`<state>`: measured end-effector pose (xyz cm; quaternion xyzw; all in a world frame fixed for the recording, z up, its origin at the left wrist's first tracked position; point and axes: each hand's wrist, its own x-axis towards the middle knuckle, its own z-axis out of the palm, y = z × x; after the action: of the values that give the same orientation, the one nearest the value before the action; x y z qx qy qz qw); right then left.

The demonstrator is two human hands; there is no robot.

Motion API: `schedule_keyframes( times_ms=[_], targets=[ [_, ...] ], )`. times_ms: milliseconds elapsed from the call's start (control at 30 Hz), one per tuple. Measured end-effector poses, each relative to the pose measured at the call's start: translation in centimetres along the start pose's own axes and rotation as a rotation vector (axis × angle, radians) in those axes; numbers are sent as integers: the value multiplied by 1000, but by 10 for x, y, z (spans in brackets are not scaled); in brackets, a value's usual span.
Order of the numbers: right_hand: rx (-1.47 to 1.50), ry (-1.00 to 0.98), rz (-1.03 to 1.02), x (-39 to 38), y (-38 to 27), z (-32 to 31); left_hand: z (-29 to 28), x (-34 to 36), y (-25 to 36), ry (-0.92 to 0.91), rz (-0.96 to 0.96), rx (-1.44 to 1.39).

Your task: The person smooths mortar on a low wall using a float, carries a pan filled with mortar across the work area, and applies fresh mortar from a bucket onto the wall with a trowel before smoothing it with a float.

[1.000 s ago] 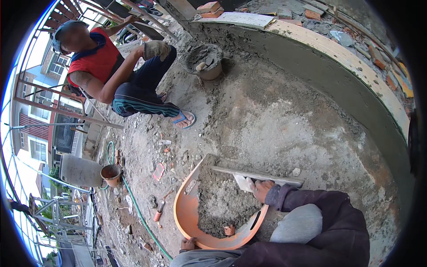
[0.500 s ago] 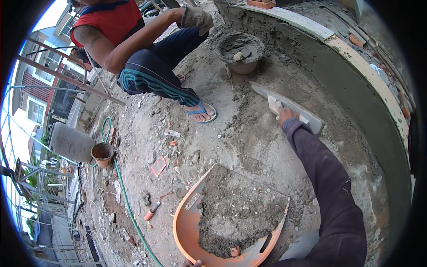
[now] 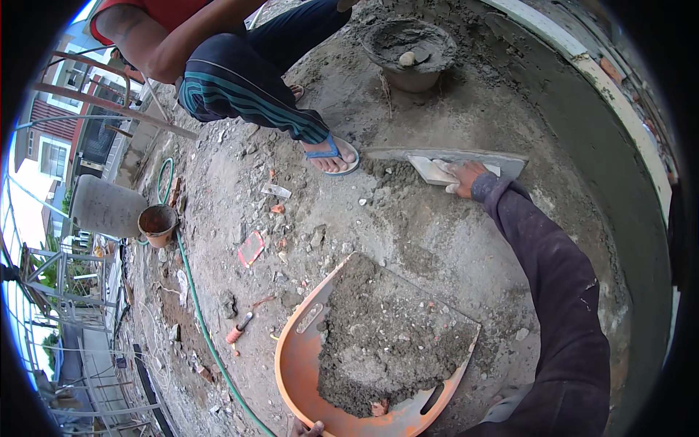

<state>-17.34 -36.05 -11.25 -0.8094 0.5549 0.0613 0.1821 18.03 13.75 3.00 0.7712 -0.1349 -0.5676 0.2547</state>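
My right hand (image 3: 466, 178) grips the handle of a long plastering float (image 3: 513, 166), which lies on the ground with its blade running left to right. Its left end comes close to the co-worker's sandalled foot (image 3: 331, 154), and a little loose mortar (image 3: 397, 172) lies along its near edge. At the bottom of the view, my left hand (image 3: 309, 428) holds the rim of an orange scoop-shaped pan (image 3: 290, 357), fingers curled over the edge. Grey mortar (image 3: 393, 335) fills most of this pan, with a brick fragment near its rim.
A co-worker (image 3: 255, 95) squats at the upper left. Beyond the float stands a mortar-caked basin (image 3: 411, 73). A freshly rendered low wall (image 3: 582, 138) curves along the right. On the left lie a green hose (image 3: 200, 320), a small bucket (image 3: 158, 224), a grey drum (image 3: 108, 207) and an orange-handled tool (image 3: 239, 329).
My right hand has swung the float from a slant to nearly level, its left end now nearer the co-worker's foot. My left hand stays at the pan's rim. The view has shifted slightly.
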Motion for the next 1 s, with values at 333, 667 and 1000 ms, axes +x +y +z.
schedule_keyframes(
  times_ms=[333,667,1000],
  targets=[
    [109,-157,-237,-178,-55,55,21,-3,-13,114,292,-16],
    [563,-327,-117,-320,-161,86,8,13,-47,183,309,28],
    [318,-45,319,-364,-14,36,-9,30,-52,-70,328,-100]
  ],
)
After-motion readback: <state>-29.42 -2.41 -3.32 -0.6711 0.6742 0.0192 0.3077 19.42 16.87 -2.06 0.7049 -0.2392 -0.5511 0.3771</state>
